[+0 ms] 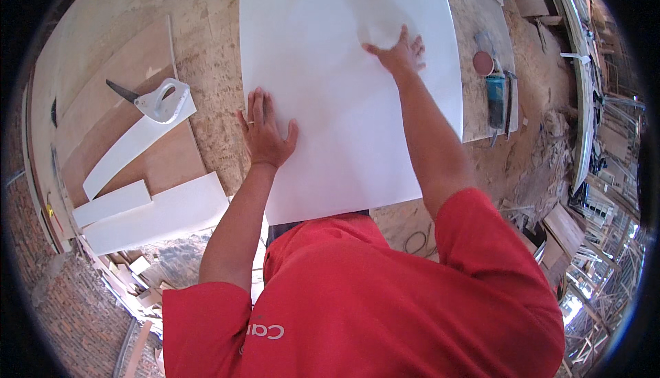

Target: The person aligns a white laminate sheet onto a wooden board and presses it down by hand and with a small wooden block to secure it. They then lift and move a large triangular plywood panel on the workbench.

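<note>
White sheet tops the bench to its near edge, left hand and right hand opened wide; bare bench leftward.

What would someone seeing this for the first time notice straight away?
Most likely the big white sheet in the middle, with the open left hand near its left edge and the open right hand higher up, toward its right side. The red shirt filling the lower part is just as bold. Off to the left, a pale tool handle stands out.
</note>
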The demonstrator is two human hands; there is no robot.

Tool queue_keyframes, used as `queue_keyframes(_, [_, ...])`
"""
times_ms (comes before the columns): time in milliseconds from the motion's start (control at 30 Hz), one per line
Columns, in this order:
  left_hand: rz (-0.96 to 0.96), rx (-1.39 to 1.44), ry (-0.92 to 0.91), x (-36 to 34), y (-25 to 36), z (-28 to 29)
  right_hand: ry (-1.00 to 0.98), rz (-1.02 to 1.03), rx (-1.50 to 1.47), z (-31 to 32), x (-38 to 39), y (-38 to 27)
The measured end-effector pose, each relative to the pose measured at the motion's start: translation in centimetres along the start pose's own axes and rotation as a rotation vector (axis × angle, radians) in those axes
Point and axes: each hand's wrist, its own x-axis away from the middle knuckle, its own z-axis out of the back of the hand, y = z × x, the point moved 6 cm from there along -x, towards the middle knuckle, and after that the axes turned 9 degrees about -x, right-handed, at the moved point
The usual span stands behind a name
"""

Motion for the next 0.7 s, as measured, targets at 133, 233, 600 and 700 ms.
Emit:
queue_keyframes(133, [0.019, 0.008, 0.006, 0.5, -0.4, 0.1, -0.022, -0.050, 0.005, -0.3, 3.7, 3.1])
queue_keyframes(233, [0.032, 0.033, -0.022, 0.4, 0.1, 0.0, 0.002, -0.026, 0.032, 0.4, 1.7, 2.6])
queue_keyframes(600, [0.018, -0.018, -0.005, 0.1, 0.1, 0.2, -0.083, -0.069, 0.015, 0.5, -1.6, -2.3])
queue_keyframes(700, [0.018, -0.021, -0.015, 0.2, 0.1, 0.2, -0.116, -0.082, -0.011, 0.5, -0.8, -1.3])
